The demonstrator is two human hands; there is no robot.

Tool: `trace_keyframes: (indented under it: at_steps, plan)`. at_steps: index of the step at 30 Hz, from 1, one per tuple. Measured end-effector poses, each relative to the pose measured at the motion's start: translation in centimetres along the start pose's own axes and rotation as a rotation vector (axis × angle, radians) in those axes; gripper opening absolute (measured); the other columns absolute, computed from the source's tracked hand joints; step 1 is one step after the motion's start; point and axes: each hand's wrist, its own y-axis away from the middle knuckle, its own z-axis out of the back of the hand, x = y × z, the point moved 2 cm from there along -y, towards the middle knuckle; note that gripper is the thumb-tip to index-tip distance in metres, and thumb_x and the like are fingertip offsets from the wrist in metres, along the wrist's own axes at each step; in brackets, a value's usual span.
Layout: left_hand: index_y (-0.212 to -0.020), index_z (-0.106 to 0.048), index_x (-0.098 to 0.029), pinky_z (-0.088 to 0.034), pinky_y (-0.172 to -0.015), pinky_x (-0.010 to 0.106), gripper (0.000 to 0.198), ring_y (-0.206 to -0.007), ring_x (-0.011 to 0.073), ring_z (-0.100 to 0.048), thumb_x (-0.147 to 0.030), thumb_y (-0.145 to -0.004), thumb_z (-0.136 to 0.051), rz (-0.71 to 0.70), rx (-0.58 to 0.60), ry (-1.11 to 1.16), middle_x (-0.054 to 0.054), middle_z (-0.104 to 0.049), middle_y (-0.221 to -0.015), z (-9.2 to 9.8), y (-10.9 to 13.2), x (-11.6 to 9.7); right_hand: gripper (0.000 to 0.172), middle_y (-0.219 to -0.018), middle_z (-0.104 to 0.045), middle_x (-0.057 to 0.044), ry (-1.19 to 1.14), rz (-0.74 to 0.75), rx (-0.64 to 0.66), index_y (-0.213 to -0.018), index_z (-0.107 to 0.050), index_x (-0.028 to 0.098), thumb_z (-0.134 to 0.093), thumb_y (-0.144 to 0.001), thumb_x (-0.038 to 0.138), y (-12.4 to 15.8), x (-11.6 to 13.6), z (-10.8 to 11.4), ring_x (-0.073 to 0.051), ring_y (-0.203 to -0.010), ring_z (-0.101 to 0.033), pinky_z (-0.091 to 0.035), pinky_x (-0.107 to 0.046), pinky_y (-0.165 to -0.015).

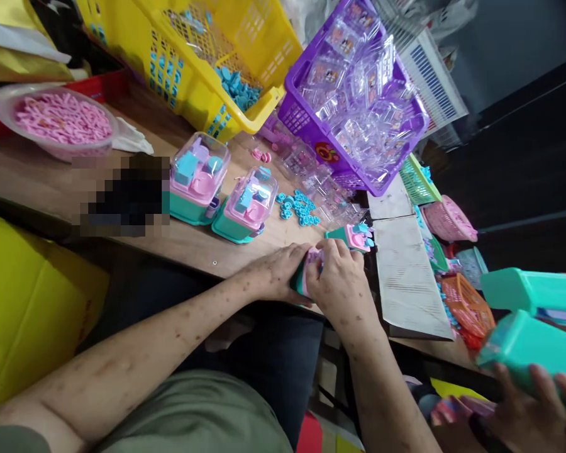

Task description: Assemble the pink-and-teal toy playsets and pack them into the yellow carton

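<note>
At the table's front edge, my left hand (283, 270) is wrapped round the side of a small teal-and-pink toy box (304, 282). My right hand (337, 277) has its fingers curled over the top of the same box; any small part under them is hidden. Just beyond my right hand lies a similar toy box (351, 238) with blue and pink pieces on top and no clear cover. Left of my hands stand a toy box with a clear lid (252, 204) and a larger-looking covered toy box (199, 179). Blue rings (299, 207) are scattered beyond my hands.
A yellow basket (207, 94) with blue parts and a purple basket (353, 167) of clear covers stand at the back. A bowl of pink pieces (63, 119) is at left. Grey-white cardboard (410, 277) lies right. Another person's hand (532, 402) holds teal boxes (538, 346).
</note>
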Motion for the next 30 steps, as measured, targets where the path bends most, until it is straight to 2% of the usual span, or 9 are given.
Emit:
trace_keyframes:
  at_steps: [8,13,20,26,30]
  plan:
    - [-0.156,-0.045,-0.023,-0.054,-0.124,0.065,0.110,-0.148,0.0456,-0.063,-0.039,-0.067,-0.109,0.051,0.025,-0.108,0.020,-0.062,-0.154,-0.4,-0.3,0.3,0.023,-0.114,-0.073,-0.018,0.112,0.020,0.177,-0.113,-0.070,0.012,-0.047,-0.113,0.018,-0.7,0.5,0.4,-0.034,-0.101,-0.065,-0.040,-0.047,-0.086]
    - [-0.156,-0.047,-0.021,-0.055,-0.125,0.065,0.112,-0.149,0.0464,-0.063,-0.038,-0.065,-0.110,0.070,0.034,-0.108,0.021,-0.063,-0.155,-0.2,-0.5,0.1,0.027,-0.118,-0.073,-0.019,0.149,0.093,0.231,-0.117,-0.072,0.010,-0.045,-0.113,0.014,-1.1,0.4,0.3,-0.036,-0.110,-0.065,-0.040,-0.049,-0.089]
    - [-0.155,-0.048,-0.023,-0.057,-0.122,0.064,0.111,-0.148,0.0465,-0.065,-0.043,-0.066,-0.110,0.120,0.034,-0.144,0.021,-0.064,-0.154,-0.2,-0.5,-0.4,0.028,-0.119,-0.074,-0.022,0.131,0.114,0.204,-0.117,-0.073,0.011,-0.047,-0.107,0.014,-0.9,0.1,-0.1,-0.037,-0.112,-0.063,-0.043,-0.049,-0.087]
    - [-0.155,-0.046,-0.022,-0.055,-0.123,0.066,0.112,-0.148,0.0466,-0.064,-0.039,-0.064,-0.110,0.115,0.032,-0.143,0.022,-0.064,-0.155,-0.3,-0.4,-0.7,0.027,-0.113,-0.074,-0.022,0.142,0.153,0.205,-0.115,-0.073,0.012,-0.049,-0.104,0.012,-1.0,0.2,0.1,-0.037,-0.107,-0.061,-0.045,-0.049,-0.086]
    - [-0.154,-0.046,-0.023,-0.056,-0.122,0.064,0.109,-0.146,0.0450,-0.065,-0.041,-0.067,-0.109,0.108,0.032,-0.148,0.020,-0.063,-0.155,-0.1,-0.4,-0.9,0.024,-0.111,-0.072,-0.020,0.058,0.035,0.127,-0.113,-0.071,0.014,-0.047,-0.109,0.017,-0.4,-0.1,0.0,-0.035,-0.100,-0.061,-0.048,-0.048,-0.091]
